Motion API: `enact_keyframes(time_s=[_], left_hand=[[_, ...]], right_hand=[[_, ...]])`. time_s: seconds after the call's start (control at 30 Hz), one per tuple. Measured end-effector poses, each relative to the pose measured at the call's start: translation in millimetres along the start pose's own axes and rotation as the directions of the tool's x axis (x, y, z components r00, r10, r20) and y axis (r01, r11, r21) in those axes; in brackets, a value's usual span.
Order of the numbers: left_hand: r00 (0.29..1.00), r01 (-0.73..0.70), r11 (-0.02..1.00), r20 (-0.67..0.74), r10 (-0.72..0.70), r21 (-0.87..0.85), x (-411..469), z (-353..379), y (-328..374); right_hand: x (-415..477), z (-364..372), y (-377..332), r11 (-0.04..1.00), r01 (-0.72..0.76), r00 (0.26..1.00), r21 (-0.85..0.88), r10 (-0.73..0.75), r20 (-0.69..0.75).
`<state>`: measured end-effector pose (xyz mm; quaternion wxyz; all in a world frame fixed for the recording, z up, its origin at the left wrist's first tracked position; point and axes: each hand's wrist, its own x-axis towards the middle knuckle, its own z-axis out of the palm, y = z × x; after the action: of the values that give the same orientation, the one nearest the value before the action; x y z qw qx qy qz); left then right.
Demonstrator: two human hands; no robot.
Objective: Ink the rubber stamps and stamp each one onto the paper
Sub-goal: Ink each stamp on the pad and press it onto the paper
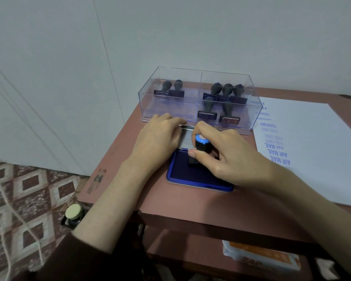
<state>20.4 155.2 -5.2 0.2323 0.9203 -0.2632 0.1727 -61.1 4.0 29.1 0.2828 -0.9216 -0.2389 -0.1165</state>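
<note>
My right hand is wrapped round the stamp with the blue cap. The thumb and fingers pinch its dark neck tight. The stamp stands up with its foot down on the blue ink pad, near the pad's far left corner. My fingers hide most of the foot, so I cannot tell how hard it presses in.

My left hand holds nothing. It lies loose and nearly flat, with its fingertips on the left edge of the pad's open lid. The lid tilts up at the back of the pad.

Just behind the lid sits a clear box with two parts, close past my knuckles. The left part has two stamps and the right part has five stamps, all standing on their feet.

The paper lies to the right of the pad, on the other side of my right hand and arm. It has blue words on it, AIR MAIL and AMENDED, some dark and some faint. The right end of the box covers the top few words.

All this sits on a reddish table. Down by its left front corner is a little bottle with a pale round cap. An orange and white packet lies on the shelf under the table. The floor on the left has a diamond pattern.
</note>
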Motion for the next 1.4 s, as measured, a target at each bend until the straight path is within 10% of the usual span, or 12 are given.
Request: enact_keyframes(time_s=[0.33, 0.53, 0.73, 0.97, 1.4], left_hand=[[0.998, 0.022, 0.999, 0.052, -0.024, 0.039, 1, -5, 6], [0.985, 0.027, 0.994, 0.167, -0.044, 0.106, 6, -15, 14], [0.982, -0.178, 0.983, 0.056, 0.180, -0.040, 18, -27, 58], [0.849, -0.509, 0.861, 0.151, 0.506, -0.023, 50, 6, 120], [0.751, -0.658, 0.647, 0.281, 0.597, 0.386, 70, 54, 121]], right_hand=[[-7, 8, 1, 1.000, 0.029, 0.997, 0.000, -0.029, -0.071], [-6, 4, 5, 0.946, -0.198, 0.962, 0.258, 0.238, -0.137], [-27, -39, 30, 0.453, -0.214, 0.795, 0.865, 0.595, -0.115], [-54, -111, 106, 0.185, -0.151, 0.586, 0.971, 0.808, -0.063], [20, -130, 203, 0.788, -0.447, 0.647, 0.424, 0.612, -0.455]])
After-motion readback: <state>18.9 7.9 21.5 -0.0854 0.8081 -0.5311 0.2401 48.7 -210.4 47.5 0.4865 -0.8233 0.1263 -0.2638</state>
